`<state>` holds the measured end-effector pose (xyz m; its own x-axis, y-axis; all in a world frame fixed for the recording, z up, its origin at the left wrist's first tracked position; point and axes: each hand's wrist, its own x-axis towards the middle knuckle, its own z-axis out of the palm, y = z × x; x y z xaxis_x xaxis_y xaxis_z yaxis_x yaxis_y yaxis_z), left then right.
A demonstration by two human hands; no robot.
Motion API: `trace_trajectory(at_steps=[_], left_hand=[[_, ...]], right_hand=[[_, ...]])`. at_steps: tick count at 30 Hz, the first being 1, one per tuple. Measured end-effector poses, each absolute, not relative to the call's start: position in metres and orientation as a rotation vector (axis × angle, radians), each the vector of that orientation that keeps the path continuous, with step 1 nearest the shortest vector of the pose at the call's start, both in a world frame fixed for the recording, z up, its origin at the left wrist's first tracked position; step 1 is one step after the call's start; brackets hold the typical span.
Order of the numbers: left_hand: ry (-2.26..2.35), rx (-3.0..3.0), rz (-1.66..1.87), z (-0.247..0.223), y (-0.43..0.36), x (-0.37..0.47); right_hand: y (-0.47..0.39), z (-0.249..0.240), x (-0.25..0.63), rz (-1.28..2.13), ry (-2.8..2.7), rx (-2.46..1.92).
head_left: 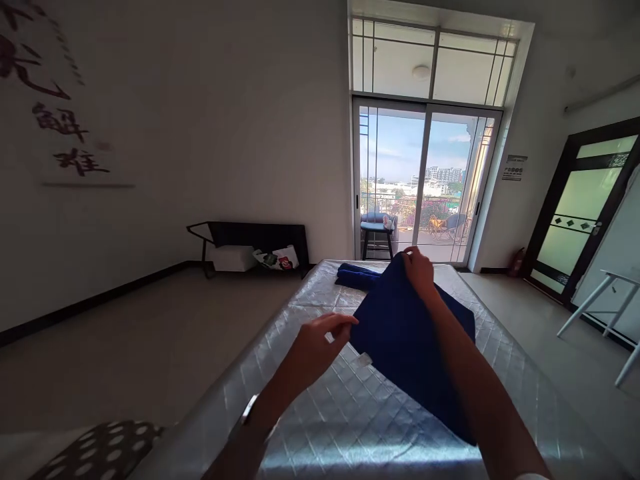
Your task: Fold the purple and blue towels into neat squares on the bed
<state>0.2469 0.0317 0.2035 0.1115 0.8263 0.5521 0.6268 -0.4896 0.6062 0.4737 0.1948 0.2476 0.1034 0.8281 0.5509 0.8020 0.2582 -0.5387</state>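
Observation:
A dark blue cloth (405, 333) with a small white tag on its lower left edge is spread between my hands, tilted above the mattress (320, 400). My left hand (325, 340) pinches the cloth's left corner between thumb and fingers. Farther out, my right hand (419, 270) grips its top corner. The right forearm crosses in front of the cloth and hides part of it. Behind it, folded blue cloths (353, 276) lie near the mattress's far end.
A black low bench (260, 235) with a white box (233, 259) and a printed bag (277, 258) stands by the far wall. Sliding glass doors (425, 180) are beyond the mattress. At right is a white stool (600, 300); a polka-dot fabric (100, 450) lies at lower left.

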Motion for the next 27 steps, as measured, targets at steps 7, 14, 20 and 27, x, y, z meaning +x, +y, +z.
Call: trace_trajectory(at_steps=[7, 14, 20, 27], left_hand=[[1.873, 1.756, 0.787, 0.078, 0.032, 0.193], [1.848, 1.718, 0.878, 0.037, 0.021, 0.162], [1.760, 1.743, 0.813, 0.037, 0.017, 0.156], [1.752, 1.857, 0.944, 0.036, 0.017, 0.158]], right_hand=[[0.169, 0.134, 0.420, 0.363, -2.237, -1.604], [0.082, 0.053, 0.532, 0.367, -2.361, -1.531], [0.048, 0.033, 0.568, 0.387, -2.301, -1.370], [0.043, 0.042, 0.570, 0.271, -2.337, -1.380]])
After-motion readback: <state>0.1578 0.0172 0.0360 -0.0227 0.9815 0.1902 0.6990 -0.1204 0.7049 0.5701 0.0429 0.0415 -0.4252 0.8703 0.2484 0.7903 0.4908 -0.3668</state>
